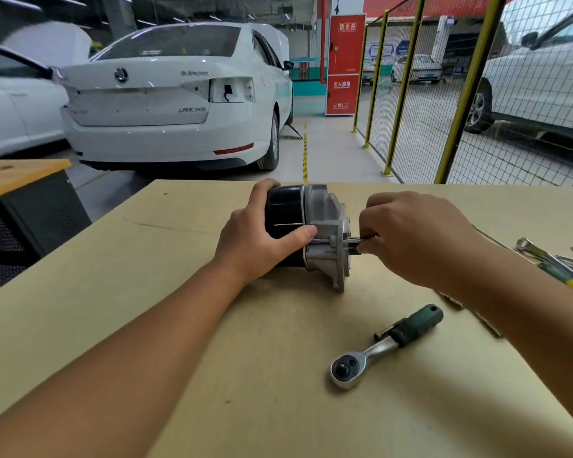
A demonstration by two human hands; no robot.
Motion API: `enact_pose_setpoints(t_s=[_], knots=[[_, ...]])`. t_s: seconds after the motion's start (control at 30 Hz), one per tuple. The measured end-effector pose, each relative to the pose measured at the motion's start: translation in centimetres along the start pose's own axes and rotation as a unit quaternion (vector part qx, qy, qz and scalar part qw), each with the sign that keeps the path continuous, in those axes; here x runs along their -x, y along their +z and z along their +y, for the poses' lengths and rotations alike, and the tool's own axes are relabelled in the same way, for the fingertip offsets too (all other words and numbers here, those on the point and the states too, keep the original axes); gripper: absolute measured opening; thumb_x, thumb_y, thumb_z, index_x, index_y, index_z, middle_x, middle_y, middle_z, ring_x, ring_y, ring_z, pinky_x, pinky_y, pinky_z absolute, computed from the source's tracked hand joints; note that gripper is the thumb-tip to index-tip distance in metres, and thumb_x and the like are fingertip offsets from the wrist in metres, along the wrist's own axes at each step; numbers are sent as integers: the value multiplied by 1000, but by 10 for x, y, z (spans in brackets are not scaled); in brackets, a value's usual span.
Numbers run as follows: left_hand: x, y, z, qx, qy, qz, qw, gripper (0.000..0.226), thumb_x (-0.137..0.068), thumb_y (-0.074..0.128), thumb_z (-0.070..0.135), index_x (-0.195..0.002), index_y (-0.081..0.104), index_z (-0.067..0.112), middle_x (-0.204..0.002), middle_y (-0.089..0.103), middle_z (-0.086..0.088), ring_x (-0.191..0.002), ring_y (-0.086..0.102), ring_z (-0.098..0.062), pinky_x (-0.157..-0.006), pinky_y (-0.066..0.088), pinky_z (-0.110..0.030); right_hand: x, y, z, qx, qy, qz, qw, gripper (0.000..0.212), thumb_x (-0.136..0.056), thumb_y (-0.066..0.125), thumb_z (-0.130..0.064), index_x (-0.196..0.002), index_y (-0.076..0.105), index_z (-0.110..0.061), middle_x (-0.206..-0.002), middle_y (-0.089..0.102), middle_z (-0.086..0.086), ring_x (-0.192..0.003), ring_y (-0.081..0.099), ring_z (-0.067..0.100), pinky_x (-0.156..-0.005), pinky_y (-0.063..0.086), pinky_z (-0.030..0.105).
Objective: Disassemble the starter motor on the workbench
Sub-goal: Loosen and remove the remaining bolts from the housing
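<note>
Centrally, just above mid-frame, the starter motor (306, 233) lies on its side on the worktop (179, 325). Left hand (262, 239) wraps the black body, thumb pressed along it. Right hand (411, 236) pinches a thin through-bolt (351, 240) at the aluminium end housing (328, 233), fingers curled together. A ratchet wrench (382, 347) lies lower right. The motor could roll if that hold slackens, bending the bolt.

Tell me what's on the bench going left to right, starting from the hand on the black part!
Left hand → starter motor → thin bolt → right hand → pile of tools.
</note>
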State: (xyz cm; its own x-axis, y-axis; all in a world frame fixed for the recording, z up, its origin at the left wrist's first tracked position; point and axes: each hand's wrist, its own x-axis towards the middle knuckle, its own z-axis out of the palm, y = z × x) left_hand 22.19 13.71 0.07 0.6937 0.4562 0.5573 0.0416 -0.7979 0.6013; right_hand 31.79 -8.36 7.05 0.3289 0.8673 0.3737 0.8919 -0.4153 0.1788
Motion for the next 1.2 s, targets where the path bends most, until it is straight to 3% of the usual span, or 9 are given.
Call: enact_pose_setpoints(t_s=[0.13, 0.27, 0.47, 0.57, 0.67, 0.83, 0.93, 1.03, 1.2], knots=[[1, 1, 0, 6, -4, 1, 1000, 86, -66, 69, 78, -138, 41, 39, -109, 69, 12, -100, 68, -16, -86, 59, -43, 2, -1, 4, -64, -4, -19, 998, 21, -100, 57, -34, -97, 72, -20, -90, 54, -4, -77, 59, 21, -69, 55, 43], [1, 4, 3, 5, 4, -5, 1000, 87, -67, 69, 78, -138, 40, 38, -110, 68, 13, -99, 68, -15, -86, 59, -43, 0, -3, 8, -55, 3, -57, 997, 25, -103, 52, -25, -102, 75, -15, -94, 57, -2, -79, 60, 17, -76, 55, 38], [2, 7, 4, 6, 8, -7, 1000, 85, -68, 67, 79, -138, 39, 40, -110, 68, 13, -100, 68, -15, -87, 59, -43, 3, -11, 2, 32, 5, -43, 999, 17, -94, 64, -43, -94, 64, -26, -88, 53, -10, -75, 60, 20, -58, 51, 34], [1, 9, 3, 11, 11, -3, 1000, 81, -72, 65, 79, -139, 39, 40, -110, 68, 14, -99, 68, -13, -86, 59, -43, 4, -9, 4, 9, 22, -62, 998, 21, -94, 63, -46, -87, 52, -30, -82, 51, -10, -73, 57, 18, -59, 52, 36], [1, 10, 1, 14, 11, 11, 1000, 75, -76, 62, 78, -137, 41, 41, -107, 69, 16, -98, 69, -11, -86, 58, -43, 4, -6, 8, -57, 23, -86, 994, 18, -99, 58, -40, -88, 61, -26, -83, 52, -7, -74, 52, 13, -69, 53, 41], [2, 11, 0, 6, 11, 14, 1000, 74, -77, 60, 79, -138, 39, 43, -106, 70, 14, -95, 69, -16, -85, 57, -45, 3, -5, 12, -58, 16, -108, 992, 21, -103, 52, -25, -100, 72, -17, -95, 54, -3, -83, 55, 13, -80, 53, 37], [2, 12, -1, 4, 6, 12, 1000, 74, -77, 59, 80, -138, 38, 44, -106, 70, 13, -94, 69, -17, -85, 57, -46, 3, -7, 7, -28, 24, -97, 995, 21, -100, 58, -33, -96, 71, -16, -89, 59, -2, -79, 60, 18, -73, 56, 39], [2, 12, -1, 0, 9, 12, 1000, 75, -77, 58, 80, -140, 36, 44, -106, 69, 14, -94, 69, -18, -84, 57, -46, 4, -9, 3, 34, 26, -63, 997, 20, -96, 63, -39, -85, 55, -24, -84, 56, -5, -75, 60, 23, -60, 51, 36], [1, 13, -1, -15, -4, 9, 1000, 81, -74, 56, 83, -141, 34, 45, -105, 68, 10, -92, 67, -18, -82, 56, -44, 6, -9, 5, -33, 35, -68, 997, 22, -95, 64, -40, -83, 53, -26, -83, 54, -5, -75, 56, 21, -62, 53, 39]])
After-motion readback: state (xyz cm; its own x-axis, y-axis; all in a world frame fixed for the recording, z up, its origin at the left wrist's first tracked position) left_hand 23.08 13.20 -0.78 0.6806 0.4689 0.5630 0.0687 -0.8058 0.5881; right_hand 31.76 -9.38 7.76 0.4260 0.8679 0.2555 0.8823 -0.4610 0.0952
